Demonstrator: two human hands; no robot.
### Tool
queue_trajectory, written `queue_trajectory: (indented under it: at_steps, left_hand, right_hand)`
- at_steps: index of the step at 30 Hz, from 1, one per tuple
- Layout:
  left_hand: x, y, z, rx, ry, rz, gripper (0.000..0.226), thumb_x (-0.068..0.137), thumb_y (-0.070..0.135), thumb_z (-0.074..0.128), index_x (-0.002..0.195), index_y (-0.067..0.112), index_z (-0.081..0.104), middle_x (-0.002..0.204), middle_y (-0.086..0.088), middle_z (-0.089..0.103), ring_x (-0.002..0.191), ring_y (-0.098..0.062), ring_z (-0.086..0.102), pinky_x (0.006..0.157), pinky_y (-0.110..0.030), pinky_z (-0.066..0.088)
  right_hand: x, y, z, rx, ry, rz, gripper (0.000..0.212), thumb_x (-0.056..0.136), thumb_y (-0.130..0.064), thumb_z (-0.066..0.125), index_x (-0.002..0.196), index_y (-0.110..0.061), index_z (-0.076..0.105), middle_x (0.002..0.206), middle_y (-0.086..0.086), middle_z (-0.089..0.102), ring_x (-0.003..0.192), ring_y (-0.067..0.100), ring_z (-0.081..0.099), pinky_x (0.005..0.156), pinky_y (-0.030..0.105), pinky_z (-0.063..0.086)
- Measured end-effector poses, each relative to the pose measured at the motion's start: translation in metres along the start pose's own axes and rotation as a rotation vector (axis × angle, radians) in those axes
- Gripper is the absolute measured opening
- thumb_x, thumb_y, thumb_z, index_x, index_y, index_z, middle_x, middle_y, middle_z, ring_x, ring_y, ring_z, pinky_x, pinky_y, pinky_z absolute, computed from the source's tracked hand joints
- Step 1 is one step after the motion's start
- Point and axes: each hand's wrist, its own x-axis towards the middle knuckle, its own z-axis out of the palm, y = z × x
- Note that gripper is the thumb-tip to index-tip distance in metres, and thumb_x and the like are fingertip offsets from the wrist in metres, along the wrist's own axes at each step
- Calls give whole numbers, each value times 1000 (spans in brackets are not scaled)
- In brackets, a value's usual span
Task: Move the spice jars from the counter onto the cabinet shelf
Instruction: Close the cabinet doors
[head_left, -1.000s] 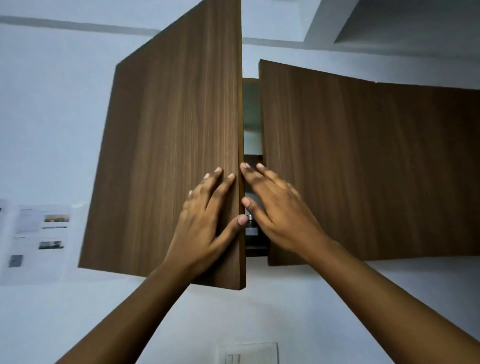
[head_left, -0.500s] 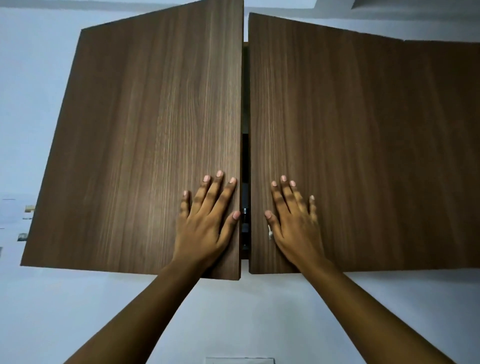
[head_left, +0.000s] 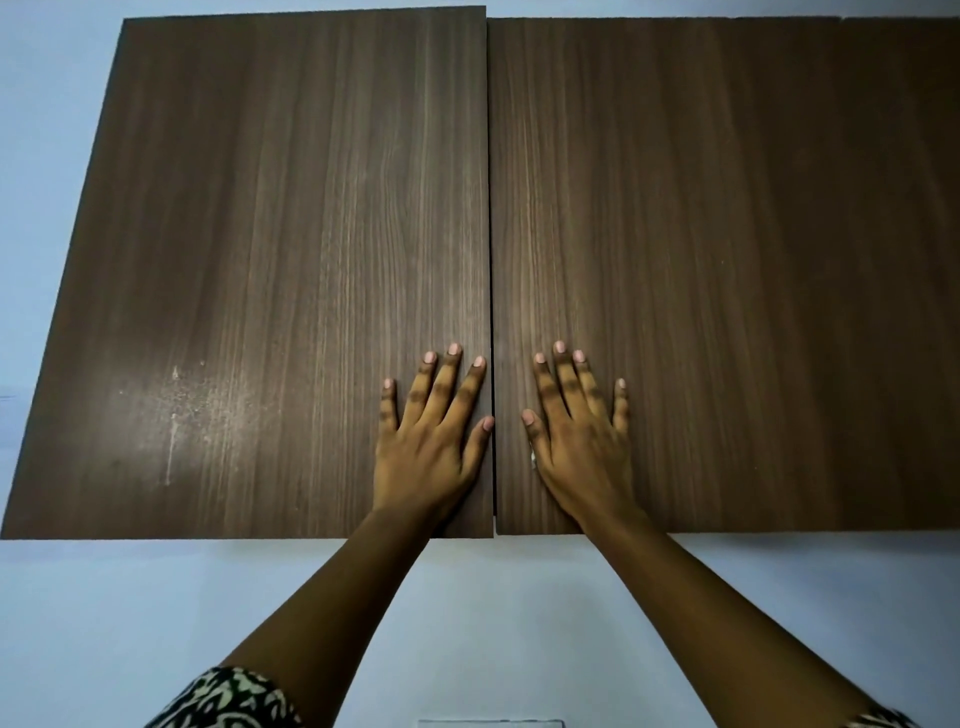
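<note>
Two dark wood cabinet doors fill the view, both flush and closed. My left hand lies flat with fingers spread on the left door, near its lower right corner. My right hand lies flat with fingers spread on the right door, near its lower left corner. A thin seam runs between the two hands. Neither hand holds anything. The shelf and the spice jars are hidden behind the doors.
A pale wall surrounds the cabinet and continues below it. The top of a white switch plate shows at the bottom edge. Patterned sleeves cover my upper forearms.
Both doors swung inward from ajar to fully closed under my flat palms. The gap that showed the cabinet's inside has gone.
</note>
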Motion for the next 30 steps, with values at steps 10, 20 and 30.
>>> queue_trajectory:
  at_steps: [10, 20, 30]
  left_hand:
    - [1, -2, 14, 33, 9, 2, 59, 97, 52, 12, 150, 26, 15, 158, -3, 18, 146, -21, 14, 115, -49, 4]
    - [52, -4, -3, -24, -19, -65, 64, 89, 51, -3, 150, 33, -7, 160, 5, -9, 147, -14, -11, 115, -46, -11]
    - [44, 0, 8, -49, 23, -111, 60, 93, 45, 2, 151, 30, -2, 161, 4, -6, 147, -15, -10, 116, -47, -10]
  right_hand:
    - [1, -2, 5, -31, 4, 6, 59, 93, -42, 26, 147, -19, 25, 155, 4, 26, 143, 20, 23, 110, 55, 14]
    - [58, -14, -14, 50, -99, -15, 57, 100, -40, 21, 150, -25, -2, 160, -4, -7, 147, 14, -8, 116, 49, -6]
    - [51, -22, -3, 70, -31, 60, 56, 100, -38, 19, 150, -24, -2, 160, -4, -5, 147, 14, -7, 117, 49, -6]
